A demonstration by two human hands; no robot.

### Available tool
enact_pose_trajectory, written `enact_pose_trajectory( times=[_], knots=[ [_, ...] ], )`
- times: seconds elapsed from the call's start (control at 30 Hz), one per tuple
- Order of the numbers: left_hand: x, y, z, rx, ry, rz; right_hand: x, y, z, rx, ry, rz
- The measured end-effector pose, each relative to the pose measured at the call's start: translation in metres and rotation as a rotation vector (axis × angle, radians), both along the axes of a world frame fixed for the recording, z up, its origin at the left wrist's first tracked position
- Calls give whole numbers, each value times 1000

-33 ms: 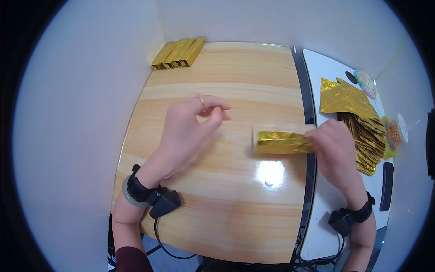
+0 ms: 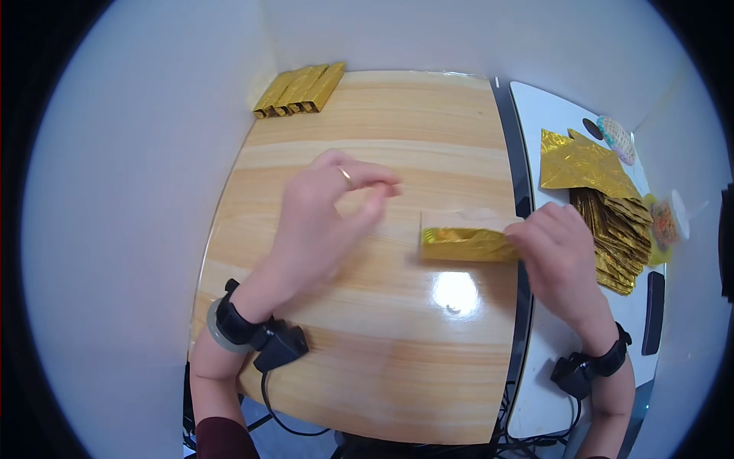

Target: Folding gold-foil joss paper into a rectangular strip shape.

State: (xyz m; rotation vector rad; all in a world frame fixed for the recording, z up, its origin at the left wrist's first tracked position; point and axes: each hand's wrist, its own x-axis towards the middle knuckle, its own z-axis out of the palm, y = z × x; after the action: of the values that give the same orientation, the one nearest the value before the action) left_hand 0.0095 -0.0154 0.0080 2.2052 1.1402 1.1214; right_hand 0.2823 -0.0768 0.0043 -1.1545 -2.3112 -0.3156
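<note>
My right hand (image 2: 556, 256) is closed on the right end of a gold foil sleeve (image 2: 468, 246). The sleeve extends leftward over the wooden tabletop, with a pale strip along its far side. Left of it, my left hand (image 2: 325, 218) hovers with thumb and fingertips pinched together. Motion blur hides whether anything small sits in that pinch. Several folded gold foil sleeves (image 2: 304, 89) with open ends lie side by side at the tabletop's far left corner. Beyond my right hand is a pile of flattened gold foil sleeves (image 2: 612, 237).
The wooden tabletop (image 2: 367, 367) borders a white board (image 2: 531, 413) on the right. On that side are a clear cup with colourful contents (image 2: 669, 220), a pale patterned object (image 2: 616, 139) and a dark bar (image 2: 652, 314). White walls enclose the workspace. Cabled black devices sit on both wrists.
The sleeve in my right hand has shifted slightly left and tilted, so more of its pale side shows. My left hand has moved a little right and away from me, still pinched.
</note>
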Motion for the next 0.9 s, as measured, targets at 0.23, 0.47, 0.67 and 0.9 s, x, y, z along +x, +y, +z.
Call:
enact_pose_trajectory(
  times=[0.23, 0.47, 0.67, 0.9],
  knots=[
    [24, -38, 6, 347, 241, -275, -32, -13, 7, 58, -41, 140],
    [3, -19, -2, 179, 185, -297, -9, -2, 1, -37, 36, 36],
    [-15, -1, 1, 108, 203, -250, 15, 1, 8, -134, 221, -53],
    [-21, 17, 6, 6, -132, -382, 7, -2, 17, -262, 230, 198]
  ],
)
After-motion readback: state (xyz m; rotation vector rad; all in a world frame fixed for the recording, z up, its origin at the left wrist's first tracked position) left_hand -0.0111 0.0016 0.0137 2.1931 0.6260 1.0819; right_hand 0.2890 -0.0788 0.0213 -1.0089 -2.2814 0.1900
